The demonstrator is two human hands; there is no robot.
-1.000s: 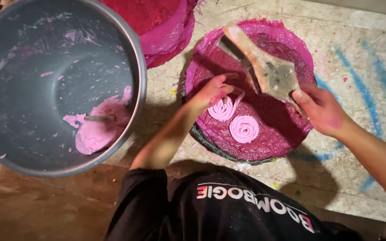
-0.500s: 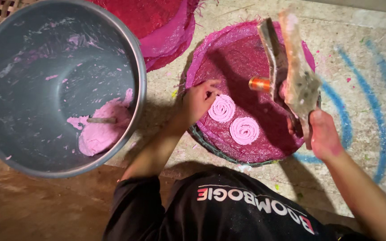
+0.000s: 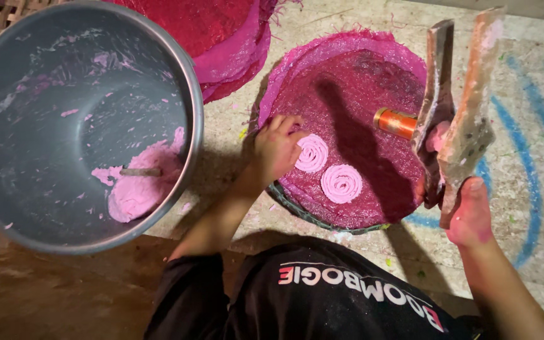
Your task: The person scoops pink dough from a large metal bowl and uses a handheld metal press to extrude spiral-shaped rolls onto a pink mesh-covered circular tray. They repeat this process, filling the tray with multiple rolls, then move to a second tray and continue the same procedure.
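At the bottom of the frame, the person's dark printed shirt [image 3: 341,296] is filling the near edge, with both forearms reaching up from it. At lower right, the right hand [image 3: 470,214] is gripping the lower ends of a two-handled wooden press [image 3: 458,119], closed around them; the press is standing tilted up toward the upper right, smeared with pink, and an orange-and-metal barrel [image 3: 396,123] is sticking out from its left side over the mat. Just left of centre, the left hand [image 3: 276,151] is resting on the round magenta woven mat [image 3: 360,75], fingers loosely curled and holding nothing, its fingertips touching the edge of the upper pink dough spiral [image 3: 313,153]. A second pink dough spiral [image 3: 341,183] is lying just beside the first, lower and to the right, the two nearly touching. The mat is sitting on a dark round rim near the middle of the frame. At left, a large grey metal bowl [image 3: 7,82] is holding a lump of pink dough [image 3: 140,189] with a small stick [image 3: 140,171] lying in it. At top centre, a stack of red and pink mats [image 3: 221,38] is lying on the pale floor [image 3: 536,252] marked with blue streaks.
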